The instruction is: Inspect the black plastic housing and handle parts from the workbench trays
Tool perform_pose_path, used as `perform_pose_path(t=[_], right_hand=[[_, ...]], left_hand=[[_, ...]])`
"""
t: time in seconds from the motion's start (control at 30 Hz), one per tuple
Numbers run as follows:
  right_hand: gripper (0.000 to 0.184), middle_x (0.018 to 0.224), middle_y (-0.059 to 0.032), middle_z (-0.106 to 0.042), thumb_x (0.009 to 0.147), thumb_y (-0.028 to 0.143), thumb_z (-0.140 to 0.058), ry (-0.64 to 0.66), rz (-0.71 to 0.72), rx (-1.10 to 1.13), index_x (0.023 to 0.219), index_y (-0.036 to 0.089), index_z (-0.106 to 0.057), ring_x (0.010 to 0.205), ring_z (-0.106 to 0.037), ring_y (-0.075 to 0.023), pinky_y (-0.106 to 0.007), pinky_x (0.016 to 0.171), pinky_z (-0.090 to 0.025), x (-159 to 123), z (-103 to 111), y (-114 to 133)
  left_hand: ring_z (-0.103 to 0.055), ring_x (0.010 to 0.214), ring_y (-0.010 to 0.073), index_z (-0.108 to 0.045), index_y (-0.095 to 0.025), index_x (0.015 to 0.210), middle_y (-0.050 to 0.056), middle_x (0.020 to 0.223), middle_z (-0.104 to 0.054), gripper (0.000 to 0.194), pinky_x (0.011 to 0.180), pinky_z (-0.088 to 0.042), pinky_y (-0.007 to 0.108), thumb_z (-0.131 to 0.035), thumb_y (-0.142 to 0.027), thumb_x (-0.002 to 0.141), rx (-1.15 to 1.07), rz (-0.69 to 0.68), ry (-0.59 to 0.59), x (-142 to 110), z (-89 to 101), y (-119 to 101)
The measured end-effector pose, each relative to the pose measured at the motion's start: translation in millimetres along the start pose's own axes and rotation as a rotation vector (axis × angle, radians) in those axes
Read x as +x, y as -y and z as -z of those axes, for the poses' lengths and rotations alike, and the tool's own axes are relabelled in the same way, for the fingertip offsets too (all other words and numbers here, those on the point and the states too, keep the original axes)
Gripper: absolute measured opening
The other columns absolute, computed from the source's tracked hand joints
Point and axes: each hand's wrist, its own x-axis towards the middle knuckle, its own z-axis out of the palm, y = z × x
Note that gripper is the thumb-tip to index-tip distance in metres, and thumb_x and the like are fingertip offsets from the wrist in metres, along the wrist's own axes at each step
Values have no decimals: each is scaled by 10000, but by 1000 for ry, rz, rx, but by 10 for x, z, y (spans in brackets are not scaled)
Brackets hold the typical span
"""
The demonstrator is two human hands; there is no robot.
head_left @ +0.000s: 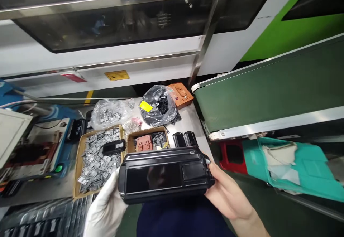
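I hold a glossy black plastic case (163, 174) level in front of me, over my lap. My left hand (106, 206), in a white glove, grips its left end from below. My right hand (228, 192), bare, wraps around its right end with the thumb on the top edge. Just beyond the case lie a cardboard tray (77, 165) of several small grey metal parts and a smaller cardboard box (131, 141) with a reddish-brown part and black pieces.
On the worktable sit a clear bag of metal parts (110, 113), a dark bag with a yellow label (158, 106), an orange case (180, 94) and two black cylinders (185, 139). A green conveyor (268, 90) rises at right above a teal bin (301, 172). A blue machine (40, 140) stands left.
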Motion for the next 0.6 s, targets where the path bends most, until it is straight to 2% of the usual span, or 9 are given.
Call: perform_pose_path(t=[0.1,0.23,0.3,0.37,0.43,0.53,0.6], right_hand=[[388,1251,-4,-762,843,586,-839,8,-48,42,1158,369,-777,1264,-647,-262,-482,1167,-460,72,108,-181],[503,1414,49,-676,799,641,-859,-126,-80,-62,1214,401,-709,1346,-584,-219,-421,1196,-424,53,218,-367],[530,1419,23,-664,862,666,-792,-90,-72,-247,1271,369,-635,1350,-574,-208,-404,1208,-387,42,217,-448],[554,1383,-61,-669,940,708,-670,30,-87,-495,1282,288,-553,1339,-581,-238,-429,1202,-364,57,160,-510],[626,1346,-132,-668,950,772,-585,123,-133,-662,1262,239,-482,1305,-601,-272,-454,1167,-383,99,68,-551],[654,1364,-166,-645,947,785,-567,188,-200,-688,1255,227,-420,1291,-605,-263,-435,1155,-401,175,-60,-589],[630,1388,-169,-630,955,760,-582,222,-209,-672,1244,227,-414,1310,-592,-249,-418,1174,-388,207,-117,-602]], left_hand=[[-370,1517,482,-355,-241,1637,232,1602,-464,977,1240,-332,721,-866,-459,833,92,1,10,25,-131,-77],[-356,1521,500,-373,-233,1628,233,1608,-455,1054,1224,-357,728,-864,-608,774,136,-26,1,171,-297,-111],[-357,1519,507,-356,-230,1636,235,1609,-451,1083,1217,-363,733,-855,-634,764,175,-29,-3,221,-362,-102],[-363,1514,510,-315,-235,1654,234,1613,-448,1114,1211,-364,737,-851,-634,763,224,-35,-10,217,-428,-86],[-363,1518,500,-237,-198,1678,259,1619,-426,1129,1220,-352,731,-827,-598,803,268,-67,-20,159,-506,-54],[-343,1537,472,-114,15,1659,391,1565,-404,1074,1259,-291,694,-731,-459,919,336,-141,-27,32,-645,39],[-417,1507,429,-100,103,1623,430,1469,-481,998,1271,-274,672,-701,-299,936,377,-133,-59,-22,-716,112]])
